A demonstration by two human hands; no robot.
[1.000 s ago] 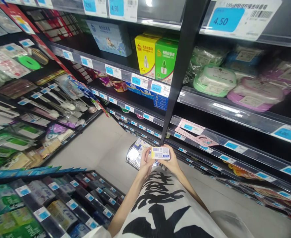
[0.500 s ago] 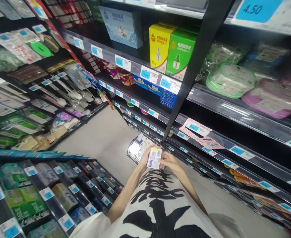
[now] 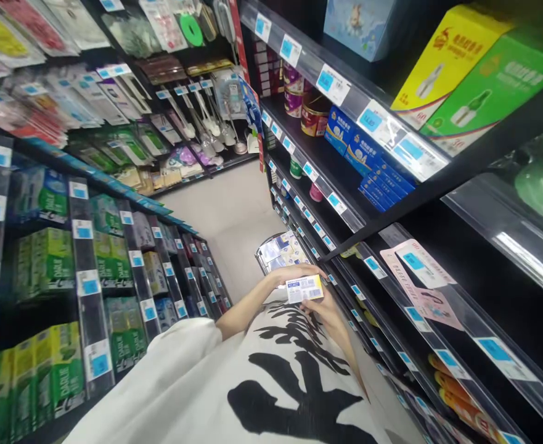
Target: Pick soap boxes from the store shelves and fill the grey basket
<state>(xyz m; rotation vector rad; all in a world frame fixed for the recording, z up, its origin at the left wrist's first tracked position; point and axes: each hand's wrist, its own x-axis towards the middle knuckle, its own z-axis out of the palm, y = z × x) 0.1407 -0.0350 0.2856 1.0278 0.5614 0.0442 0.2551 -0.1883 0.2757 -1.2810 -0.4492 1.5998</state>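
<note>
A small white box (image 3: 304,290) with blue print and a yellow end is held in front of my shirt, its long side lying across. My right hand (image 3: 330,311) grips it from the lower right, thumb on the near face. Behind its upper edge, my left hand (image 3: 294,272) curves round with the fingers reaching to the right; the fingertips' contact is partly hidden. Just beyond my hands sits a dark-rimmed container (image 3: 261,254) holding several similar white, blue and yellow boxes.
Shelves with yellow and green cartons (image 3: 451,55), blue boxes (image 3: 340,129) and tins (image 3: 315,116) rise on the right. Toothpaste boxes (image 3: 44,265) fill the left shelf. Hanging packets (image 3: 206,117) line the far rack. Pale floor (image 3: 220,209) runs between them.
The white box has turned from upright to lying sideways. My left hand has moved over behind its top edge. The view has swung left, so the right shelves sit farther right.
</note>
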